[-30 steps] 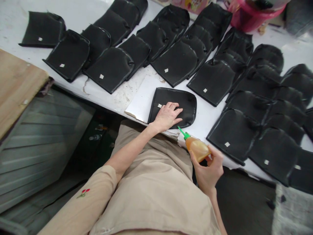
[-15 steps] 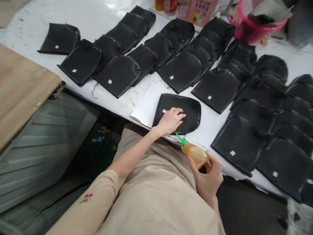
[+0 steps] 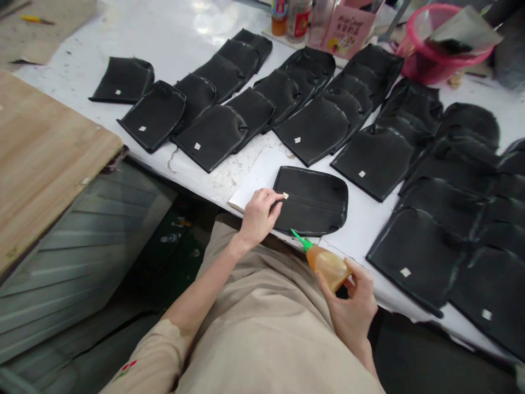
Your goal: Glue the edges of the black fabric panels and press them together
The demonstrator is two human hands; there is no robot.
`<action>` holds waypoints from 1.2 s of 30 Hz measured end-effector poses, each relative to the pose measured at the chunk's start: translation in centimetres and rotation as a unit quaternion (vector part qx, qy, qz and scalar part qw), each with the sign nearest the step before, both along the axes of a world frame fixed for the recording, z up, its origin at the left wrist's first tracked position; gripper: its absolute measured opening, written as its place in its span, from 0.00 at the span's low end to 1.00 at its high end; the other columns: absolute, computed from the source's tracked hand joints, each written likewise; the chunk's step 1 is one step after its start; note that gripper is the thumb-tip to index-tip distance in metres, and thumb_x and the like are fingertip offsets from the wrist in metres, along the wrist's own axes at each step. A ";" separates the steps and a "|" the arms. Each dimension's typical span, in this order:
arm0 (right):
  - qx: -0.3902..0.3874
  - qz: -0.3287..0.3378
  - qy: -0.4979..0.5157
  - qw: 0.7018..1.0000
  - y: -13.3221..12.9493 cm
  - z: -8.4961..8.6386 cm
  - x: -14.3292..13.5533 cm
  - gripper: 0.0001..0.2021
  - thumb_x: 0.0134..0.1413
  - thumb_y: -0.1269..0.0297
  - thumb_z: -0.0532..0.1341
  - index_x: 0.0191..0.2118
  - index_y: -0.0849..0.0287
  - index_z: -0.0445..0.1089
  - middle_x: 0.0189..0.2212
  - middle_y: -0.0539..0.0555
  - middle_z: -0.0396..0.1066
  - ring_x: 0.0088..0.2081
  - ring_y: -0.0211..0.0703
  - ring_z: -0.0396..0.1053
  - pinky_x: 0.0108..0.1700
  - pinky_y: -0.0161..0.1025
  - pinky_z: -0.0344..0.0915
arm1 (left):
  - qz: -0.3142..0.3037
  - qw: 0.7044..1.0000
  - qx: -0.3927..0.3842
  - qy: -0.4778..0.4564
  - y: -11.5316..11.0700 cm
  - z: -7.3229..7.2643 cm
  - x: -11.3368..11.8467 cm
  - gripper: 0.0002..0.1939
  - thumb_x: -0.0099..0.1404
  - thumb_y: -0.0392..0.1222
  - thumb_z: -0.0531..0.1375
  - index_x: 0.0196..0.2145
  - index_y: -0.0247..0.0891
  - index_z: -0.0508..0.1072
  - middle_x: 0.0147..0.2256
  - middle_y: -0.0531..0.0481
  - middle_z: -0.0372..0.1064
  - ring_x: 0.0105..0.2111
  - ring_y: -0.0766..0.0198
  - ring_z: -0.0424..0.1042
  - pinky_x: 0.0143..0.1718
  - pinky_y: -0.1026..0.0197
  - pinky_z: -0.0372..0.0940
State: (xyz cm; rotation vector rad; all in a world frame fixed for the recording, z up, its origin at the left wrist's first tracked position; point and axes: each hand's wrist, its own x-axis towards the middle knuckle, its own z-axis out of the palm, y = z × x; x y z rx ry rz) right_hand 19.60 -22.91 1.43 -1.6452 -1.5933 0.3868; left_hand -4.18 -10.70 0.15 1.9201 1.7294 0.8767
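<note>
Black piece (image 3: 318, 205) lies flat at the table's (image 3: 217, 189) near edge, partly over the white board (image 3: 251, 186). Left hand (image 3: 258, 216) has its index fingertip at the small tag (image 3: 286, 196); can't tell if it's pinching. Right hand (image 3: 355, 303) grips the amber bottle (image 3: 328, 266), green nozzle (image 3: 302, 241) at the piece's near side. To do it well, I'd steady the piece without creasing it, keep the nozzle low along the rim, squeeze lightly and evenly, and keep liquid off the tag and fingers. Carton (image 3: 348, 33) by the table's far edge seems to read "Milk Cover", Chinese characters below; red jar label (image 3: 301, 23) unreadable; no readable writing on tag or bottle.
</note>
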 end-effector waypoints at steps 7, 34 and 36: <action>-0.006 0.024 0.012 1.000 0.8 -0.4 -1.2 0.27 0.52 0.57 0.73 0.56 0.56 0.68 0.45 0.57 0.71 0.44 0.52 0.75 0.41 0.48 0.78 | 0.038 0.997 -0.065 0.005 -1.4 -0.7 -1.8 0.11 0.70 0.35 0.60 0.49 0.38 0.74 0.42 0.48 0.75 0.39 0.63 0.75 0.44 0.61 0.70; -0.282 -0.030 0.313 0.907 3.4 -1.6 -0.5 0.26 0.63 0.38 0.50 0.53 0.53 0.65 0.43 0.67 0.74 0.32 0.55 0.76 0.22 0.46 0.66 | 0.063 0.976 -0.178 -0.107 0.5 -1.1 -3.1 0.06 0.66 0.40 0.61 0.30 0.39 0.72 0.28 0.52 0.75 0.29 0.64 0.72 0.33 0.62 0.60; -0.235 0.020 0.146 0.961 3.7 -2.9 0.9 0.30 0.68 0.42 0.38 0.65 0.52 0.56 0.43 0.72 0.73 0.32 0.56 0.77 0.18 0.47 0.62 | 0.074 0.964 -0.183 -0.180 0.5 -1.4 -3.4 0.06 0.64 0.38 0.60 0.29 0.38 0.70 0.27 0.53 0.73 0.28 0.65 0.70 0.32 0.63 0.60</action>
